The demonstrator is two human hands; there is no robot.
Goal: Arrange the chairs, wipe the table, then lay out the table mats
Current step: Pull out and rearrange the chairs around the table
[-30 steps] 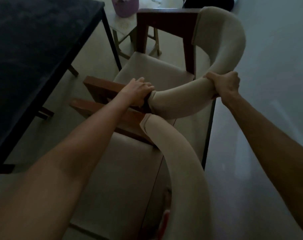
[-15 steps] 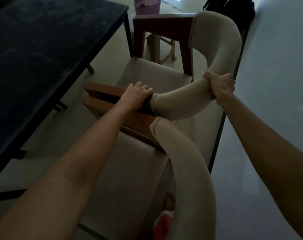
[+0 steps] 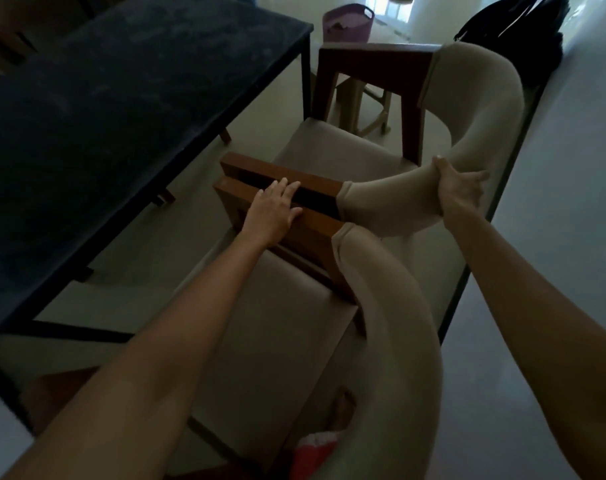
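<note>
Purple plastic basket (image 3: 347, 23) w/ handle cutouts seen at top centre, set on pale floor (image 3: 564, 209); dark contents inside, not identifiable. Black bag-like heap (image 3: 513, 26) seen top right, by wall; straps visible, exact type can't be told. Small light wooden stool (image 3: 365, 109) partly seen, well below basket in frame, only legs + rails shown. Bright opening (image 3: 397, 10) noted beyond basket, at far end of floor. Red-white item (image 3: 313, 452) seen at bottom edge, partly hidden, unidentified.
</note>
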